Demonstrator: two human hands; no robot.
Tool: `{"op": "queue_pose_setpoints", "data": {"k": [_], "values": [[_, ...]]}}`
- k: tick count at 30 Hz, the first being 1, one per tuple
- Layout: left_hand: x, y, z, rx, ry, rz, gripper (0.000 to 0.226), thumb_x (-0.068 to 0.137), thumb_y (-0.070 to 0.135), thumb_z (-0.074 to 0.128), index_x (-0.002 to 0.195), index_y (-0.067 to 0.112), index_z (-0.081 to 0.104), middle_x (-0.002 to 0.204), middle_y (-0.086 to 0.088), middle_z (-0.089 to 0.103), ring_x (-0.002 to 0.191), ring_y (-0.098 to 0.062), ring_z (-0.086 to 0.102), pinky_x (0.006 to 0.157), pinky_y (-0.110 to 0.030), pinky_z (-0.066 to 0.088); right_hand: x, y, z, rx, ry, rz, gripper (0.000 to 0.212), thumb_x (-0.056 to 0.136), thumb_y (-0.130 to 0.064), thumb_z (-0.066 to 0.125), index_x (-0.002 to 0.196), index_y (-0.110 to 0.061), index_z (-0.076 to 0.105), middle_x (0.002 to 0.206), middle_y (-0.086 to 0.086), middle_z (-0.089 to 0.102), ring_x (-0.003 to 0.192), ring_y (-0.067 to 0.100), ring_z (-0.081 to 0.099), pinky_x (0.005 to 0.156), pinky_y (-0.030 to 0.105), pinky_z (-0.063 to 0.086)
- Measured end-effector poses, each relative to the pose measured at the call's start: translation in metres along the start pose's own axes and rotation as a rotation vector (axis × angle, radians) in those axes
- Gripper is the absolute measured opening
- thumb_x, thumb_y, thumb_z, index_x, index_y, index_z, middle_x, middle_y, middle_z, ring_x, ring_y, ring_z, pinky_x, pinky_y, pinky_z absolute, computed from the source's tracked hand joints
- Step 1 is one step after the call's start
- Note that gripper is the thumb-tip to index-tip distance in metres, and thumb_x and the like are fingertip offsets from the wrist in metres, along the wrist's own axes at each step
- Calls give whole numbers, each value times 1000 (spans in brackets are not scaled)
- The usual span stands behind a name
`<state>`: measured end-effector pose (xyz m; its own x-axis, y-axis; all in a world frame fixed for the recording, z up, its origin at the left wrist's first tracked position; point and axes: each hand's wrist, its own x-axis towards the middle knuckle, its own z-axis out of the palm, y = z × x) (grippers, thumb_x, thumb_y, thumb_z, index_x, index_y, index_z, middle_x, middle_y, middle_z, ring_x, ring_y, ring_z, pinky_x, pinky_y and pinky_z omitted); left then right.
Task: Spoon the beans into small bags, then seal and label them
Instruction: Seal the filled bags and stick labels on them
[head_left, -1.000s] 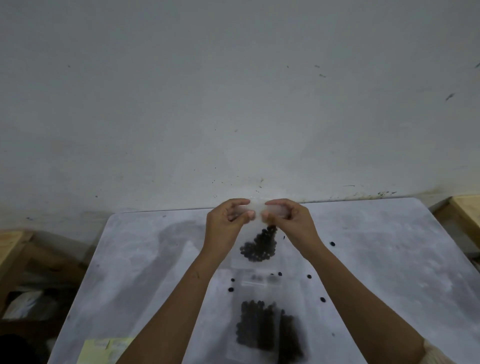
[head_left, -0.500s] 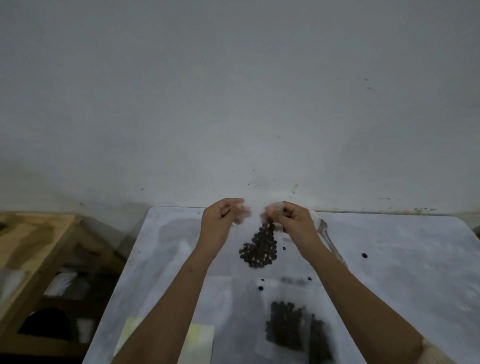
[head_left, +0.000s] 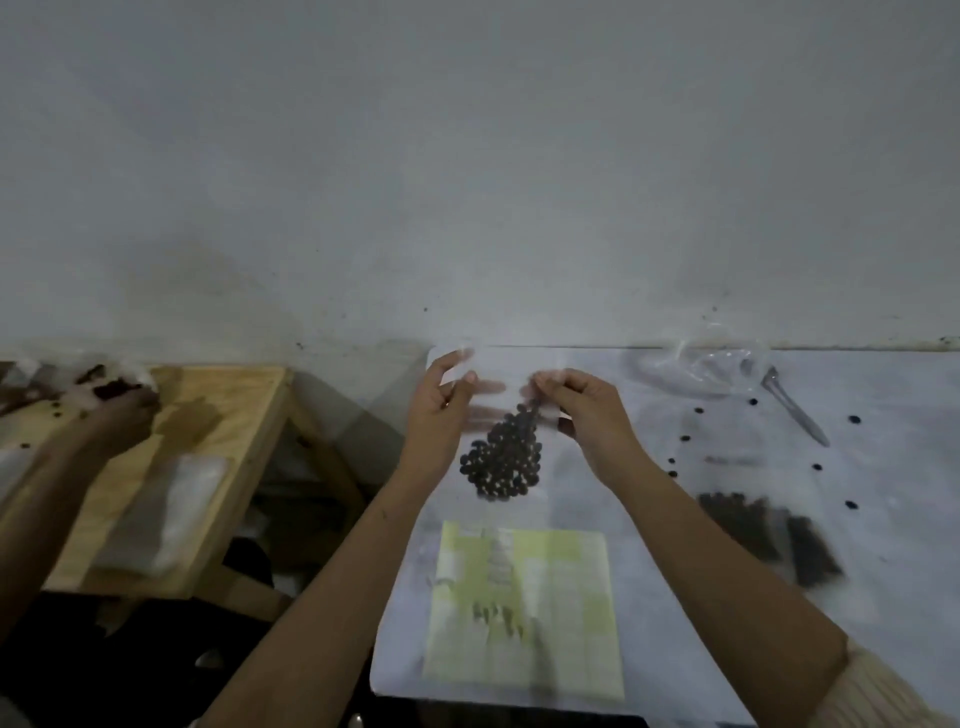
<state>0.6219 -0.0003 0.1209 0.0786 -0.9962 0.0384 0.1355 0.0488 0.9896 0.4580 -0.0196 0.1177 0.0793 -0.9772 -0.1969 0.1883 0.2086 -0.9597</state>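
A small clear bag (head_left: 501, 462) with a clump of dark beans hangs just above the white table (head_left: 675, 545). My left hand (head_left: 439, 410) pinches its blurred top left edge between thumb and fingers. My right hand (head_left: 587, 410) pinches the top right edge with curled fingers. A yellow-green label sheet (head_left: 524, 603) lies on the table below the bag. A filled bag of beans (head_left: 763, 535) lies flat to the right. A metal spoon (head_left: 795, 410) rests at the far right near a crumpled clear plastic bag (head_left: 711, 369).
Loose beans (head_left: 685, 438) are scattered over the right half of the table. To the left stands a wooden table (head_left: 234, 415) with white bags (head_left: 171, 504), and another person's arm (head_left: 78, 447) reaches over it. A grey wall rises behind both tables.
The view has swung left, bringing in the wooden table, the other person's arm and the label sheet. Both my hands keep hold of the bag's top edge.
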Motion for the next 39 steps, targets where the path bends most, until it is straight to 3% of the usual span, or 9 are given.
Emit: {"op": "queue_pose_setpoints", "data": {"k": [3, 7, 11, 15, 19, 23, 28, 35, 39], "values": [[-22, -9, -48, 35, 108, 2, 32, 97, 8, 46, 128, 3, 43, 82, -2, 73, 66, -17, 70, 60, -24, 56, -15, 36, 20, -20, -19, 65, 15, 89, -16, 61, 92, -3, 69, 83, 9, 70, 74, 16, 67, 62, 24, 55], [-44, -23, -98, 77, 285, 4, 34, 97, 8, 48, 128, -4, 44, 88, -3, 67, 70, -5, 68, 60, -17, 54, -24, 87, 16, -204, 39, 144, 16, 90, -10, 60, 95, 2, 67, 81, 9, 70, 71, 17, 65, 61, 21, 55], [-63, -46, -130, 124, 375, -27, 32, 96, 15, 51, 124, 0, 50, 97, 1, 66, 78, -2, 67, 63, -16, 53, -30, 133, 14, -555, 8, 143, 10, 85, -8, 65, 80, -15, 70, 79, 0, 69, 76, 13, 63, 63, 16, 47], [-73, -65, -145, 146, 405, -74, 29, 96, 13, 51, 122, 0, 51, 98, -1, 67, 78, -5, 68, 64, -17, 53, -24, 154, 30, -813, -92, 49, 14, 81, -5, 67, 95, -5, 72, 95, 8, 69, 82, 11, 60, 70, 1, 41], [-76, -76, -151, 159, 421, -116, 30, 96, 16, 52, 122, 2, 52, 96, 1, 69, 81, -9, 69, 66, -20, 55, -13, 153, 42, -956, -244, -23, 18, 83, -10, 67, 100, -7, 72, 95, 6, 65, 83, 12, 58, 76, 13, 39], [-75, -82, -153, 176, 420, -139, 31, 96, 18, 53, 123, 5, 52, 99, -2, 70, 89, -17, 69, 74, -27, 56, -10, 150, 45, -986, -322, -64, 16, 84, -10, 66, 98, -6, 73, 80, -13, 55, 82, 7, 54, 73, 8, 38], [-72, -84, -151, 156, 404, -144, 29, 96, 14, 51, 123, 2, 52, 98, -2, 69, 87, -14, 69, 74, -26, 57, -6, 160, 41, -982, -329, -82, 12, 83, -15, 69, 94, -14, 74, 85, -9, 54, 77, 3, 53, 69, 3, 39], [-69, -86, -154, 143, 401, -143, 31, 96, 13, 51, 123, 0, 51, 94, 2, 70, 85, -13, 69, 71, -25, 56, -1, 164, 44, -1062, -399, -94, 19, 79, -26, 73, 98, -24, 72, 87, -17, 50, 83, 3, 50, 86, 26, 39], [-69, -85, -154, 136, 393, -137, 30, 96, 12, 51, 123, -1, 51, 92, 4, 71, 84, -10, 69, 69, -21, 55, 1, 169, 50, -1109, -414, -133, 7, 77, -25, 73, 84, -28, 72, 88, -12, 54, 87, 10, 53, 88, 38, 42]]}}
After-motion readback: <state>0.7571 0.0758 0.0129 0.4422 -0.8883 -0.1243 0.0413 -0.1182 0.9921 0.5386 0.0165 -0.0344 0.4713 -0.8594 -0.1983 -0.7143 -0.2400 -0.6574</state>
